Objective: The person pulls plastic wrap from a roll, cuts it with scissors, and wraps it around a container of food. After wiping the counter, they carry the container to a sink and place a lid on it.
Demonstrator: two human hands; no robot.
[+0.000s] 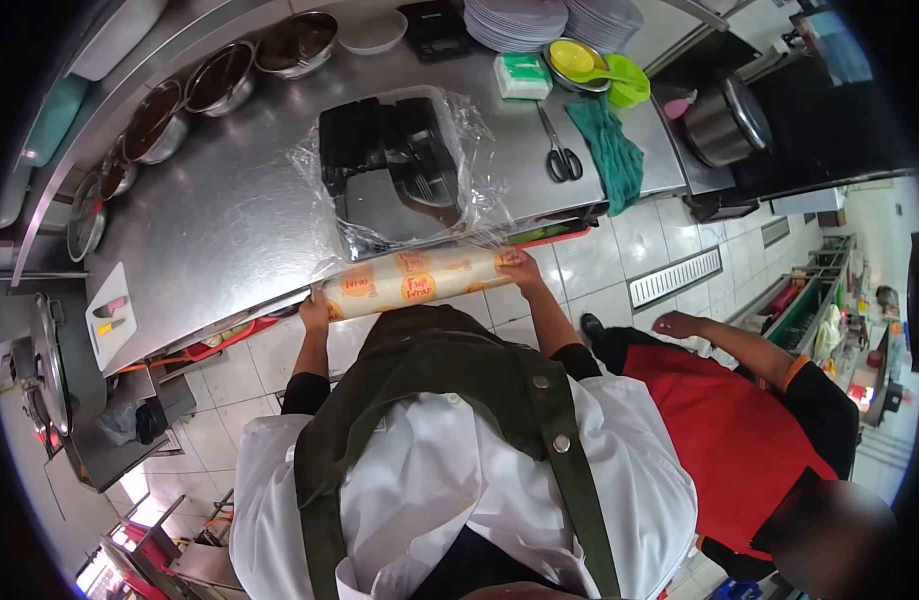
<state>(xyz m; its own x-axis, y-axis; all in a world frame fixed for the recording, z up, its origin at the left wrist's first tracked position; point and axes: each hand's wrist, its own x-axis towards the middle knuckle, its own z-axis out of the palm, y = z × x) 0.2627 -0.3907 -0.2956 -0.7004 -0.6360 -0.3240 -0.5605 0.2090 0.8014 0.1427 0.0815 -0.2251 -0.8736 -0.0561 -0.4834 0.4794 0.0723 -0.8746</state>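
Observation:
A roll of cling film [417, 284], printed "Fuji Wrap", lies across the front of my body at the table's edge. My left hand [317, 309] grips its left end and my right hand [520, 268] grips its right end. Just beyond the roll, a clear plastic container [450, 130] holds dark, glossy contents [390, 150]. Loose, crinkled film [485, 190] spreads over and around the container and reaches toward the roll. Whether the film passes under the container is hidden.
On the steel table [230, 220] are scissors [562, 160], a green cloth [610, 150], several metal bowls [220, 80] and a cutting board [110, 315] with a knife [110, 325]. Stacked plates [515, 22] stand at the back. A person in a red apron [720, 420] is close on my right.

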